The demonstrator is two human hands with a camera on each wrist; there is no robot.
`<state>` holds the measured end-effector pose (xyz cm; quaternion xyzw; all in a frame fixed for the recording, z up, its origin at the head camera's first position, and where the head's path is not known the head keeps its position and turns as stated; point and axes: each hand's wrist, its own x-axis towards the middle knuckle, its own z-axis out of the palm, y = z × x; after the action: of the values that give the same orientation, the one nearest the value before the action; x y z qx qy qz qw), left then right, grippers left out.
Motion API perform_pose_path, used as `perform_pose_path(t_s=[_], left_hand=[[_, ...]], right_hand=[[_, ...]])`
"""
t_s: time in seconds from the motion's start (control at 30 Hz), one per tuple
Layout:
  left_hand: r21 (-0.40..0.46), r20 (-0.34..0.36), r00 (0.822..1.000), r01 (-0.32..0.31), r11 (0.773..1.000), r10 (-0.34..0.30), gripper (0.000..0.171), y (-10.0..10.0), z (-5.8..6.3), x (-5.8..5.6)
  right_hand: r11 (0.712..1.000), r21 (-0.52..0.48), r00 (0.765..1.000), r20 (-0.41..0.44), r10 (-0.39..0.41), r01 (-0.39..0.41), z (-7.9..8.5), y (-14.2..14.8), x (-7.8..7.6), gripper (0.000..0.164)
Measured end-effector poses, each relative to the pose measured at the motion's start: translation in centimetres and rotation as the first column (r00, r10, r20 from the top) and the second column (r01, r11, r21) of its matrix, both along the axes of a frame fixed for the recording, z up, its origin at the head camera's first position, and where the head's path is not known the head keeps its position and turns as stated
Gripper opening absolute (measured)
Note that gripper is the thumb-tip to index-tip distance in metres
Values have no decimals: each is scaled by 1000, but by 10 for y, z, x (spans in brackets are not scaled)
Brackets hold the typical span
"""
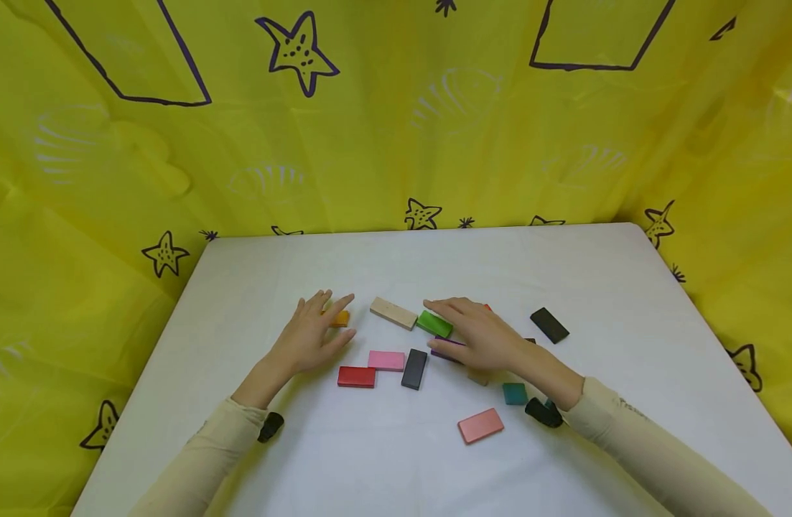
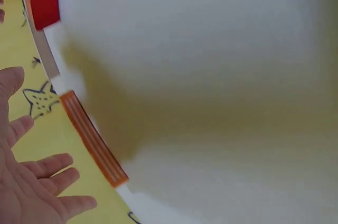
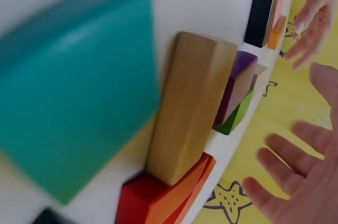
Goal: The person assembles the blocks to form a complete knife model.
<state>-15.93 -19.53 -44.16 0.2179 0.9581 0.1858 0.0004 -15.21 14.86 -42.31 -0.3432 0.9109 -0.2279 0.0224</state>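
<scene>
Coloured wooden blocks lie scattered on a white table. In the head view my left hand [image 1: 310,336] hovers with spread fingers over an orange block [image 1: 341,319], partly hiding it. My right hand [image 1: 485,336], fingers extended, is above a purple block [image 1: 444,350] and beside a green block [image 1: 434,323]. Beneath it a natural wood block [image 3: 193,108] shows in the right wrist view, with red blocks [image 3: 138,198] touching its end. Between the hands lie a beige block [image 1: 393,314], a pink block [image 1: 386,360], a red block [image 1: 356,377] and a dark grey block [image 1: 414,369]. Neither hand holds anything.
A black block [image 1: 549,325] lies to the right of my right hand. Nearer me are a salmon block [image 1: 480,426] and a teal block [image 1: 515,393]. A yellow patterned curtain [image 1: 370,143] hangs behind the white table [image 1: 370,459] and along its sides.
</scene>
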Motion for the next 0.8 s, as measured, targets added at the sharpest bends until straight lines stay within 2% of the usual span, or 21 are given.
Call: perform_pose_path(t_s=[0.2, 0.37, 0.47, 0.6, 0.8], left_hand=[[-17, 62, 997, -35, 999, 36, 66, -20, -6, -8], [-17, 134, 989, -64, 998, 65, 67, -36, -9, -14], [-20, 158, 986, -58, 998, 60, 65, -45, -8, -18], [-21, 156, 987, -34, 999, 37, 58, -53, -7, -23], [6, 146, 989, -38, 999, 37, 42, -60, -6, -26]], right_hand=[[998, 43, 997, 66, 42, -45, -2, -15, -14, 59], [996, 91, 994, 105, 9, -19, -4, -27, -25, 61], [995, 103, 994, 113, -7, -5, -5, -33, -31, 60], [991, 130, 993, 118, -23, 7, -7, -42, -38, 59], [989, 144, 992, 110, -63, 47, -11, -54, -43, 53]])
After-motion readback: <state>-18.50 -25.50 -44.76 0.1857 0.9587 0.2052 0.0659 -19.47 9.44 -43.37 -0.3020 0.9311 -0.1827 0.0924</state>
